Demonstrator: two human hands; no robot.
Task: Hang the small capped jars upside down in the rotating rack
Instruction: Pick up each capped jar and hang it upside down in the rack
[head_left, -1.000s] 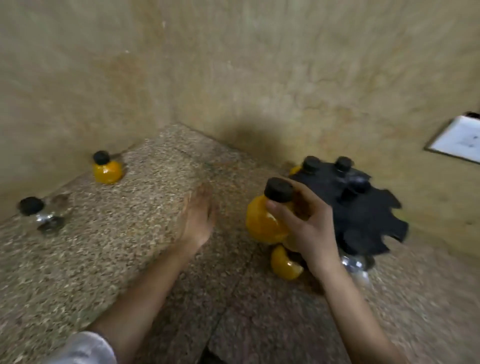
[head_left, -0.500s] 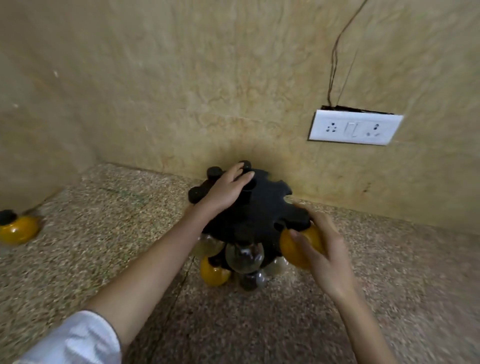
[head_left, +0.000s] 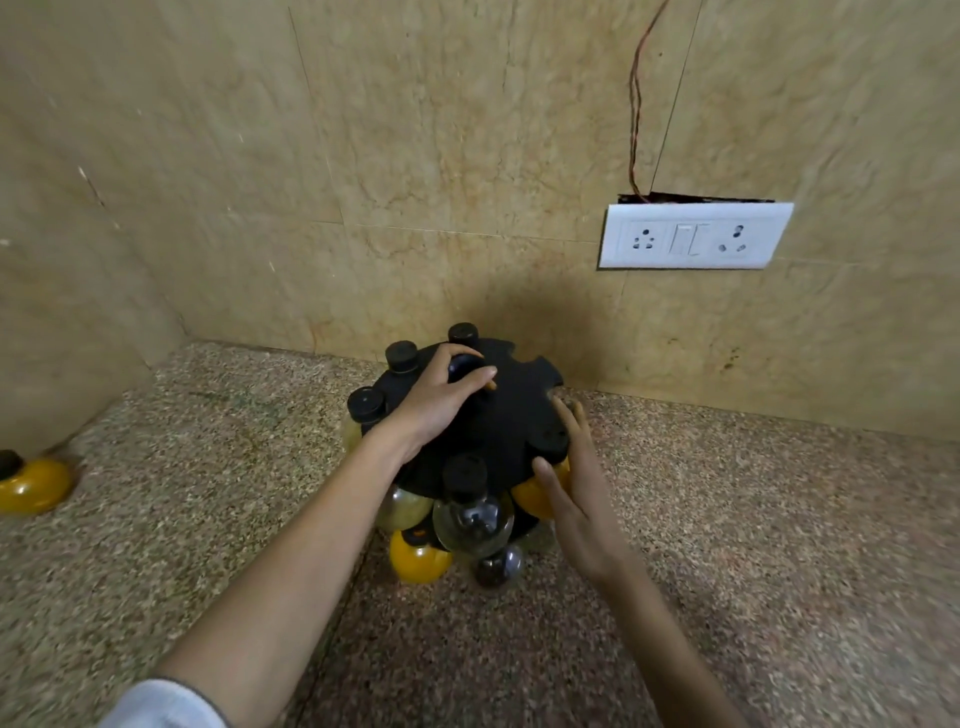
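Note:
The black rotating rack (head_left: 519, 415) stands on the speckled counter against the back wall. Several capped jars hang in its slots, among them a clear jar (head_left: 472, 514) at the front and a yellow jar (head_left: 418, 558) on the lower tier. My left hand (head_left: 436, 400) rests on top of the rack, its fingers curled round the centre knob. My right hand (head_left: 571, 493) has straight fingers lying against a yellow jar (head_left: 532, 499) that sits in a slot at the rack's front right edge. Another yellow jar (head_left: 31, 486) lies on the counter at the far left.
A white socket panel (head_left: 693, 236) is on the back wall above and right of the rack, with a thin wire (head_left: 635, 104) running up from it. A side wall (head_left: 67, 260) closes the corner on the left. The stone counter (head_left: 753, 545) stretches right.
My right hand carried the yellow jar to the rack's front right slot and its fingers have straightened off it. My left hand moved from the counter onto the rack's top.

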